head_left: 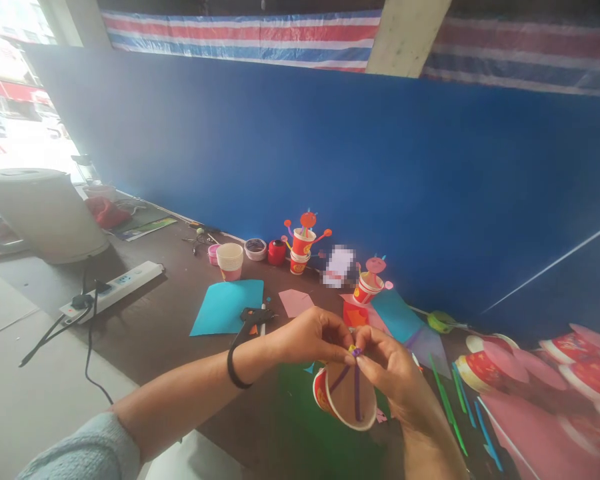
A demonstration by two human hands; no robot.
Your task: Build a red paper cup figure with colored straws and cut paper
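My left hand (pixel 313 337) and my right hand (pixel 387 367) meet fingertip to fingertip above a red-and-white paper cup (pixel 369 407). Both pinch the upper ends of two thin purple strips (pixel 357 393), where a bit of yellow shows. These strips run down into the cup, which tilts with its mouth towards me. Whether they are straws or pipe cleaners I cannot tell. Below the cup lies a green sheet (pixel 305 427). Close to my left wrist, a black glue gun (pixel 250 320) rests near a blue sheet (pixel 227 307).
Decorated cup figures (pixel 304 243) stand at the back, another (pixel 370 283) nearer. Left are stacked paper cups (pixel 229 259), a power strip (pixel 117 290) with cables and a grey bin-like container (pixel 43 213). Green straws (pixel 447 403) and pink-and-red cups (pixel 573 360) lie right. A blue panel (pixel 305 147) closes the back.
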